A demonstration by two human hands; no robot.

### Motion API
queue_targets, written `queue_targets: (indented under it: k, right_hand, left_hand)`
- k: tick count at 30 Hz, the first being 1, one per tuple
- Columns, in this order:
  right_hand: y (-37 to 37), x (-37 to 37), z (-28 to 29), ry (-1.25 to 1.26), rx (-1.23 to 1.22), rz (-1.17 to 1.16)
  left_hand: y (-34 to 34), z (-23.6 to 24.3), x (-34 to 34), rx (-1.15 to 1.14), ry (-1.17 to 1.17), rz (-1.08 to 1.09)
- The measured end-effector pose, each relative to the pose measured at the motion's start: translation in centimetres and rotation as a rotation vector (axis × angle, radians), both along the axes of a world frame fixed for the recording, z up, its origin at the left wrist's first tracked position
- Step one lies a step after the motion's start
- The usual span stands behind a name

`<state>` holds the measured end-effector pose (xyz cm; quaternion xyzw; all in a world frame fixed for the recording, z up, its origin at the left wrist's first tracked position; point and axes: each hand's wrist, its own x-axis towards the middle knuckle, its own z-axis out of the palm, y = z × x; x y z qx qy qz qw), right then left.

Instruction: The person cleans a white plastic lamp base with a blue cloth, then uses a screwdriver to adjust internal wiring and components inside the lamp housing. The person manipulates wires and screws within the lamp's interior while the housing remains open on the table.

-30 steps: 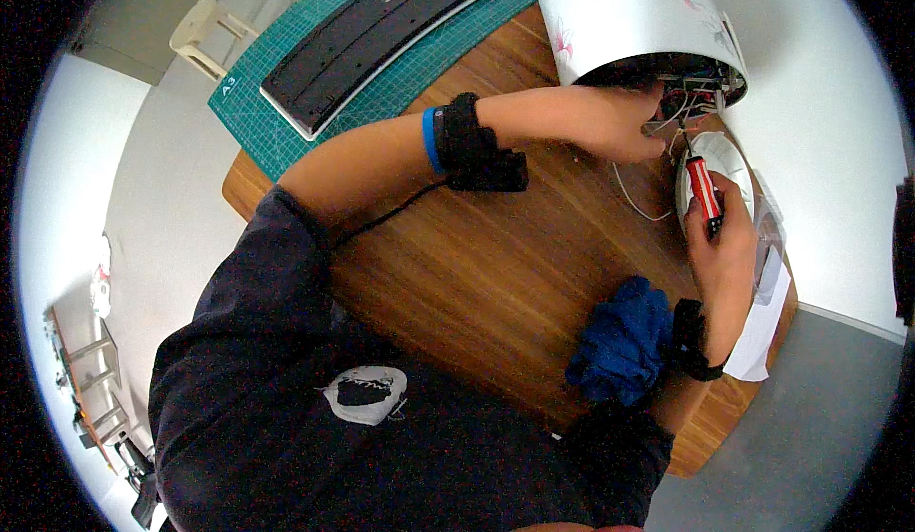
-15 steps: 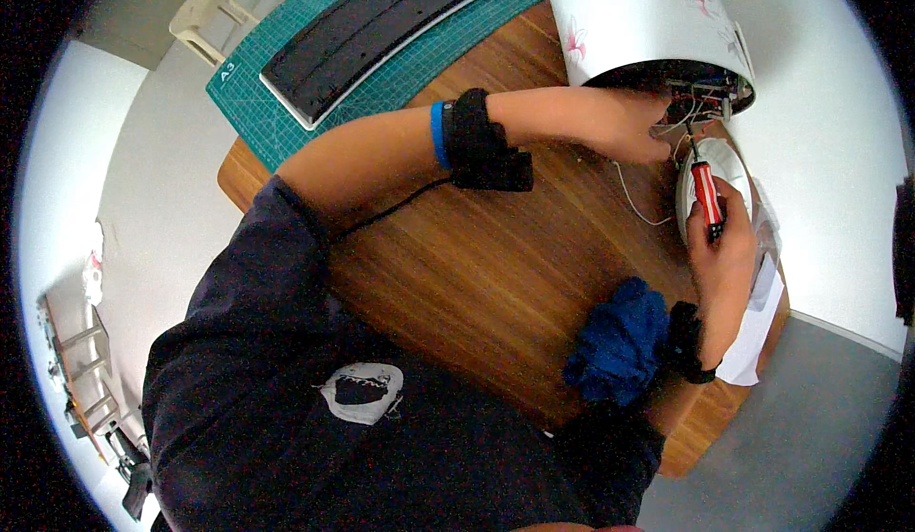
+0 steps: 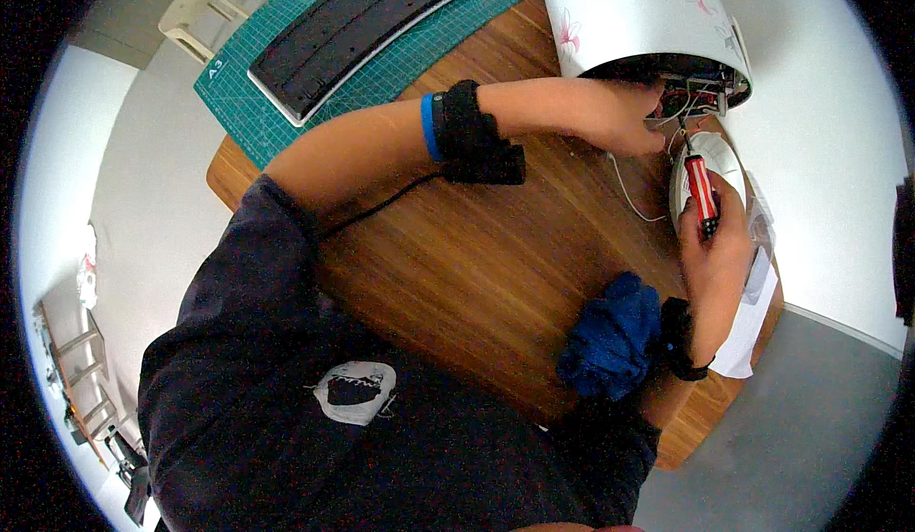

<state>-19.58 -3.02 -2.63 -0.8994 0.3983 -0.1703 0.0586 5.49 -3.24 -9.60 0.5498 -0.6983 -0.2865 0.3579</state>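
Note:
A white cylindrical appliance with pink and grey flowers (image 3: 640,7) lies at the upper right, its dark open end full of wiring (image 3: 701,94) facing me. My left hand (image 3: 633,118) reaches to that opening with fingers curled among the wires; what they grip is hidden. My right hand (image 3: 713,238) is closed on a red, white and black screwdriver (image 3: 699,184), whose shaft points up into the wiring. Beneath it sits a white oval plastic part (image 3: 724,158), partly covered by the screwdriver and my hand. A loose white cable (image 3: 623,189) hangs across the wooden table from there.
The wooden table (image 3: 477,275) bears a green cutting mat (image 3: 276,132) with a long dark keyboard-shaped board (image 3: 324,46) at upper left, a crumpled blue cloth (image 3: 610,332) by my right wrist, and papers (image 3: 743,332) at the right edge. A plastic stool (image 3: 195,17) stands beyond.
Both hands keep their places at the opening and on the screwdriver, with only slight shifts. The whole view has drifted a little, and the appliance appears nudged slightly.

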Motion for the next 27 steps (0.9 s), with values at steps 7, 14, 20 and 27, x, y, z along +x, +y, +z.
queue_targets:
  k: [7,14,20,27]
  right_hand:
    - [0.3,0.6,0.4,-0.005,0.006,0.005]
    - [-0.1,0.1,0.3,-0.024,-0.005,0.027]
    - [0.1,0.6,0.4,-0.008,0.010,0.003]
    - [0.0,0.4,0.3,-0.008,-0.020,0.023]
  left_hand:
    - [0.2,0.1,-0.2,-0.001,0.025,0.038]
    - [1.1,0.7,0.3,-0.158,0.068,-0.024]
    - [-0.1,-0.5,0.3,-0.013,-0.072,-0.005]
    - [0.6,0.6,0.5,0.009,-0.062,-0.021]
